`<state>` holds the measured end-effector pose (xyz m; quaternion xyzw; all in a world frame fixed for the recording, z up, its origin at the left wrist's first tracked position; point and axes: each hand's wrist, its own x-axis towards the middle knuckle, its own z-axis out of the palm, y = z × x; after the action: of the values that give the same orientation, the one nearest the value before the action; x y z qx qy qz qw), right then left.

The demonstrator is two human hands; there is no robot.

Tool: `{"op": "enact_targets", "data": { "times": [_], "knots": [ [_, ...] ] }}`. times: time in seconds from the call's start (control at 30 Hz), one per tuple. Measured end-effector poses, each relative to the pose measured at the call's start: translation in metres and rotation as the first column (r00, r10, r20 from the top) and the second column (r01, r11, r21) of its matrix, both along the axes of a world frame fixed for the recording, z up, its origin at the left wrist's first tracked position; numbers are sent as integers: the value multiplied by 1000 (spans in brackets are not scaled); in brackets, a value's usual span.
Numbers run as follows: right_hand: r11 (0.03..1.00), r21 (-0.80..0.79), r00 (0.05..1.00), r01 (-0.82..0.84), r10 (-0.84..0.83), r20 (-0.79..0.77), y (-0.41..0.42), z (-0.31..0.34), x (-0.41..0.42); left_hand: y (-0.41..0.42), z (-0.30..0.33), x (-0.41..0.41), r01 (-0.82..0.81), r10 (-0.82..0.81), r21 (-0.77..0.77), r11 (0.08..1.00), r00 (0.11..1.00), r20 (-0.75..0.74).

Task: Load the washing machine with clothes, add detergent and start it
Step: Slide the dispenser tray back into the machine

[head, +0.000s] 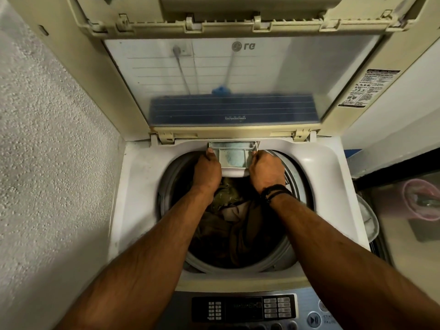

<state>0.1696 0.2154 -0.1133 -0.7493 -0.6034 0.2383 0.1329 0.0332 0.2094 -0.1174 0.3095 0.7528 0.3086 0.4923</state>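
A top-loading washing machine (142, 177) stands with its lid (228, 75) raised. Dark brown and green clothes (228, 222) fill the drum. At the back rim the detergent drawer (234, 154) is pulled out, with pale blue powder in its compartments. My left hand (206, 171) grips the drawer's left side, thumb up along its edge. My right hand (266, 171), a black band on its wrist, grips the drawer's right side. The control panel (242, 308) with the start/pause button (313, 319) lies at the near edge.
A rough white wall (47, 163) runs close along the left. To the right sit a pink basket (421, 203) and a white round object (369, 220) beside the machine. A warning sticker (367, 88) is on the lid's right frame.
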Motion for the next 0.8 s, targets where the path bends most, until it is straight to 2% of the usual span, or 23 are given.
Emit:
{"op": "enact_targets", "data": {
  "times": [0.2,0.5,0.67,0.8],
  "knots": [
    [1000,14,1000,22,-22,-9,-4,-7,-4,-3,-4,-2,5,-5,40,999,1000,18],
    [999,-41,998,-22,24,53,0,-1,-3,-1,-5,0,-8,8,4,1000,1000,-10],
    [987,-161,997,-9,20,72,11,8,-2,3,2,-1,-3,2,-46,999,1000,-13],
    [999,-40,1000,30,-30,-7,3,4,-1,1,3,-4,-9,13,-54,998,998,67]
  ]
}}
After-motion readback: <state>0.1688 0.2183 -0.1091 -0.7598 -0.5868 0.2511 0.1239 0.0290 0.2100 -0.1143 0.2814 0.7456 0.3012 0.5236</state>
